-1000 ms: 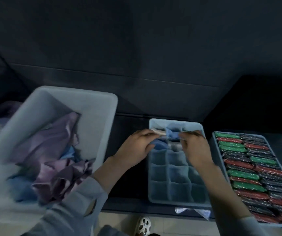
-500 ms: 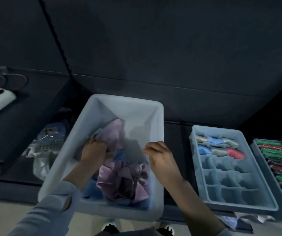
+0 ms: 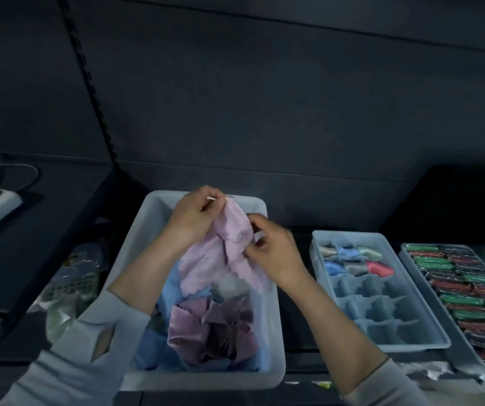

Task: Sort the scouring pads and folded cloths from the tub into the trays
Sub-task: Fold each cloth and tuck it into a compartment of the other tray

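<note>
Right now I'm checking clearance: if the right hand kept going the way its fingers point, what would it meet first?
The right hand points left, so it would likely meet the pink cloth it pinches, then the left hand; depth is unclear.

Both forearms in grey sleeves rising from the lower corners toward mid-frame, left hand (image 3: 195, 218) raised at centre, fingers curled and pinching pink cloth (image 3: 229, 247) at its top, right hand (image 3: 273, 247) just right and lower, fingers pinching its edge
</note>
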Demonstrator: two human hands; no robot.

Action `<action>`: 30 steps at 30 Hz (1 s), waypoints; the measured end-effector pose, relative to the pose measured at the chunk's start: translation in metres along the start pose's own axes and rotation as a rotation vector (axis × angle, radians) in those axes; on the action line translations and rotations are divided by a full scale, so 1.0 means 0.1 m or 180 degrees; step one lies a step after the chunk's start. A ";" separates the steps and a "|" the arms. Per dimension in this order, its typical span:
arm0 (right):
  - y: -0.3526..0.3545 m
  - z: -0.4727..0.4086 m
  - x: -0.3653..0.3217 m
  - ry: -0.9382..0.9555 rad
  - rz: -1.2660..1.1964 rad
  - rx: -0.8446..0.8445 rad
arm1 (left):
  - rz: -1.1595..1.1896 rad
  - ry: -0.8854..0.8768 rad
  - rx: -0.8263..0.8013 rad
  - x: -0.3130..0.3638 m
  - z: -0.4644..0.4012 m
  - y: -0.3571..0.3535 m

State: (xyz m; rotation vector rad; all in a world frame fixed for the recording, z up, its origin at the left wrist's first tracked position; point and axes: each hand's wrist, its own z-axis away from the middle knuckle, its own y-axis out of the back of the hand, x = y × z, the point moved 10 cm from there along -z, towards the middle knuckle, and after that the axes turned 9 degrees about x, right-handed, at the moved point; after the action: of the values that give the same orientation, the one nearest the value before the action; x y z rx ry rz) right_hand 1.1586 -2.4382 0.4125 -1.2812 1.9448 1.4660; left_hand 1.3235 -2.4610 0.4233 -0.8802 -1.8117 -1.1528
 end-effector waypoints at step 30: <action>0.94 -0.59 0.11 -0.0735 -0.0724 0.0260 | -0.0316 -0.0453 -0.0136 0.37 -0.03 0.28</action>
State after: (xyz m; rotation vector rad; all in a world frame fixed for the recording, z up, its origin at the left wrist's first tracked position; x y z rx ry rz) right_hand 1.0868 -2.4933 0.4780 -1.1951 1.6356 1.3420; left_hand 1.3316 -2.4493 0.4675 -0.9264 -1.9716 -1.2215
